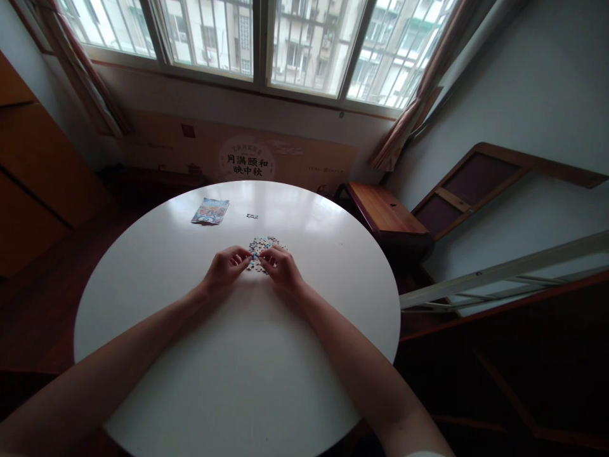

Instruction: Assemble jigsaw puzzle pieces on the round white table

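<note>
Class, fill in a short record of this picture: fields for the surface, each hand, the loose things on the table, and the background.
surface: round white table
left hand: fingertips pinched at the near edge of the puzzle pieces
right hand: fingertips meet the left hand's, at the same pile; what they pinch is too small to tell
other things: printed packet far left of the pile; a few stray pieces beyond it
background: barred window, curtains, wooden bench at right
</note>
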`<state>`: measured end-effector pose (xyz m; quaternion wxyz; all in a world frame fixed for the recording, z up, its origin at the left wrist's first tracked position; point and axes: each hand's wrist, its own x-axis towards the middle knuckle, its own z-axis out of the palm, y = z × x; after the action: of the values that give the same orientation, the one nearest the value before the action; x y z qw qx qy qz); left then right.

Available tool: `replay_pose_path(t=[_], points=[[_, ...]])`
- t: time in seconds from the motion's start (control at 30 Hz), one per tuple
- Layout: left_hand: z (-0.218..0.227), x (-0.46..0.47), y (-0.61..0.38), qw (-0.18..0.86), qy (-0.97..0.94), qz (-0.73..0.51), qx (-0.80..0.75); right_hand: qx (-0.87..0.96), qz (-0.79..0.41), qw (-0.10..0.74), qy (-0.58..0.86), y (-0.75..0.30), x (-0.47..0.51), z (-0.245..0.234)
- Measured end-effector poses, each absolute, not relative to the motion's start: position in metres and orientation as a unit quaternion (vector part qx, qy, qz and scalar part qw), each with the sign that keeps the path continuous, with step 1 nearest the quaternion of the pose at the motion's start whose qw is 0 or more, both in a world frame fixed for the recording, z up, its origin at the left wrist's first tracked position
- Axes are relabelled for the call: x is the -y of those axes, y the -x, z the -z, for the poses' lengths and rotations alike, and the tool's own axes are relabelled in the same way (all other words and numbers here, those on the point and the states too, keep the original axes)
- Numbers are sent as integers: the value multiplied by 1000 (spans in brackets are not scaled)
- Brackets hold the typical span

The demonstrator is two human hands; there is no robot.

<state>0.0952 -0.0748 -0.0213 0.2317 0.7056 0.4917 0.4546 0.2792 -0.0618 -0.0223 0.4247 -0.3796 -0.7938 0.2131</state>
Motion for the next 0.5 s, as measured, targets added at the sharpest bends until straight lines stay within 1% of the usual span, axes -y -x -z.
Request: replay_pose_path(t=[0.5], points=[[22, 74, -96, 227, -706, -454, -495, 796, -214, 418, 383, -279, 63, 19]])
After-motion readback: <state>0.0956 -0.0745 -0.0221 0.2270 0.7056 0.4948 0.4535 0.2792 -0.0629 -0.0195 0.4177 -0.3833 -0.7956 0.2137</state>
